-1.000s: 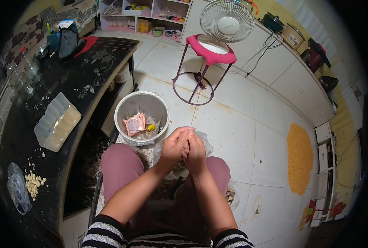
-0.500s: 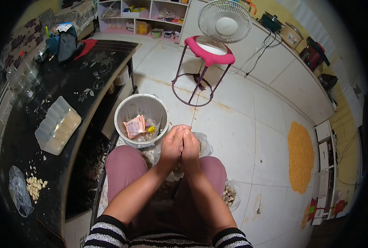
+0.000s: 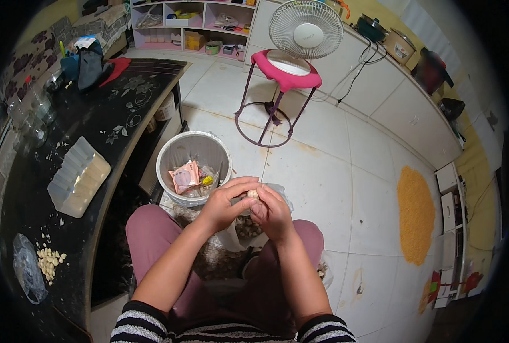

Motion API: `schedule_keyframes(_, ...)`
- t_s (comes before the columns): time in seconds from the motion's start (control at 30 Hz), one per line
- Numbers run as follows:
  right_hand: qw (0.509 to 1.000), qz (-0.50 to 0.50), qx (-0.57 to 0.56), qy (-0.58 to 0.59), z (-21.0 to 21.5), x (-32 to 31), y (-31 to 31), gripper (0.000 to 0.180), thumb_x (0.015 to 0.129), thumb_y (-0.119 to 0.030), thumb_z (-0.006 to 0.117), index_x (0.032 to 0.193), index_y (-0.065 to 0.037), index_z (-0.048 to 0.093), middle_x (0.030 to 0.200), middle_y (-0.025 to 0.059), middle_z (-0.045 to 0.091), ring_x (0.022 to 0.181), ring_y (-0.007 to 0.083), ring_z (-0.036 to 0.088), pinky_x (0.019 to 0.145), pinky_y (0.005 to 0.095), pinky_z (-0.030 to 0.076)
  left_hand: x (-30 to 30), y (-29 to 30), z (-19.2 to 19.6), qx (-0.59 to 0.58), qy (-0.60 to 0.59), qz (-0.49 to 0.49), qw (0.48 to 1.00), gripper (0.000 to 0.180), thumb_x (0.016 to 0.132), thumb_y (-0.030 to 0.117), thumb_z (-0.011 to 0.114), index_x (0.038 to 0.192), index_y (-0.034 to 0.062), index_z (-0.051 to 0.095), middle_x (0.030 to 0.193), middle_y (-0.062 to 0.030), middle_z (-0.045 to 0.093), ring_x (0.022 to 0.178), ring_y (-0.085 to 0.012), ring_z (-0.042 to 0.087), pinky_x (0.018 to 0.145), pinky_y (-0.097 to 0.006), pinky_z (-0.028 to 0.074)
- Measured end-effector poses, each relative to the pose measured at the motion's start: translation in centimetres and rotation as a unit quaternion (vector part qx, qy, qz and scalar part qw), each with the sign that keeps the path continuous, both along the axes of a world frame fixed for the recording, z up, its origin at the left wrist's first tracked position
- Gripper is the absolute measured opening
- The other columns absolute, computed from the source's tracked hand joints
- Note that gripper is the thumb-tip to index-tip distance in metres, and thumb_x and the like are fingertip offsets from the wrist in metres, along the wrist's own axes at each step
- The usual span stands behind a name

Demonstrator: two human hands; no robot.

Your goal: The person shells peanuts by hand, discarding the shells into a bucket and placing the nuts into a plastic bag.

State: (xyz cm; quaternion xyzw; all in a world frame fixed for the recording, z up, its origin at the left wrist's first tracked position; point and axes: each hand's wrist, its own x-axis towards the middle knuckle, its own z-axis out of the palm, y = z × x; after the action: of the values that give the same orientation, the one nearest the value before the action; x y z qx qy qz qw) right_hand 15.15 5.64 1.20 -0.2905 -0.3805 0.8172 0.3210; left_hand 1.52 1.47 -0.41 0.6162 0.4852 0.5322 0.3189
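Above the gap between my knees, my left hand (image 3: 223,204) and my right hand (image 3: 272,211) meet, fingers curled around a pale garlic clove (image 3: 252,194). Both thumbs lie near it; part of the clove is hidden by the fingers. Below them sits an opened plastic bag (image 3: 227,235) with unpeeled garlic (image 3: 247,227) in it. Litter that looks like garlic skins (image 3: 211,263) lies lower down between my legs, partly in shadow. On the black table at the left is a small pile of peeled garlic cloves (image 3: 50,263).
A lined waste bin (image 3: 227,166) holding wrappers stands just beyond my left hand. The black table (image 3: 108,154) carries a clear plastic container (image 3: 66,191) and a crumpled bag (image 3: 28,268). A fan (image 3: 307,35) rests on a pink stool (image 3: 280,79). Yellow grain (image 3: 416,214) is spread on the floor at right.
My hands were pressed together over whatever they held; now they have parted somewhat and the clove shows between the fingers. My knees have spread, revealing more of the bag and litter.
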Motion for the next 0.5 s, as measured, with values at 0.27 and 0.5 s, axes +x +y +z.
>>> schedule_keyframes(0.27,0.992,0.079,0.086,-0.047,-0.8,1.1,0.5,0.021,0.081,-0.02,0.04,0.081,-0.003,0.053,0.062,-0.0018,0.047,0.048,0.0035,0.038,0.043,0.0178,0.031,-0.6,-0.6,0.9,-0.034,0.03,-0.006,0.999,0.035,0.065,0.0,0.069,0.099,0.004,0.062,0.098,-0.0062,0.056,0.084,-0.0114,0.054,0.069,-0.022,0.046)
schedule_keyframes(0.5,0.979,0.118,0.147,-0.08,-1.3,1.4,0.7,0.025,0.08,-0.017,0.037,0.088,0.001,0.054,0.061,-0.0012,0.048,0.048,0.0046,0.04,0.045,0.0183,0.033,-0.7,-0.9,0.9,-0.044,0.05,-0.014,0.998,0.034,0.063,0.002,0.071,0.096,0.0065,0.064,0.094,-0.0057,0.057,0.085,-0.0148,0.053,0.071,-0.024,0.045)
